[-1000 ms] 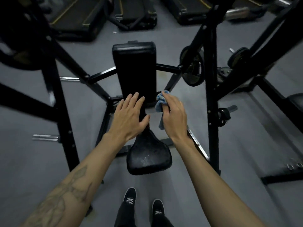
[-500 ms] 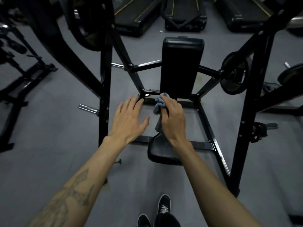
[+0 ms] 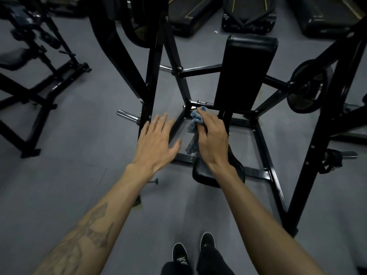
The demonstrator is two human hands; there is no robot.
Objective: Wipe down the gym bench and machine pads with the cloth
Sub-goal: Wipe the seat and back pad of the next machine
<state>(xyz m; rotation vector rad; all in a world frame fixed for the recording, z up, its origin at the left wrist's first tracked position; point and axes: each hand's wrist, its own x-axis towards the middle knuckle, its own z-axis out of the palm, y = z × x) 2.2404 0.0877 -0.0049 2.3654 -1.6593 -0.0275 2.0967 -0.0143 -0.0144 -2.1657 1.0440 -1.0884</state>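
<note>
**Cloth bunched and ready above the seat pad**

Right now the right hand (image 3: 213,139) is gripping the crumpled blue cloth (image 3: 195,124) above the black padded seat (image 3: 200,173), at six o'clock from the upright black back pad (image 3: 244,70). The left hand (image 3: 156,139) is hovering empty, fingers spread, at nine o'clock. Flattening the cloth and pressing in long overlapping strokes would likely be working best. A small frame label (image 3: 202,101) is showing, unreadable.

Grey gym floor (image 3: 83,147); black machine frame (image 3: 264,147) stands on it right of centre, another rack (image 3: 35,92) far left, treadmills (image 3: 248,14) far.
</note>
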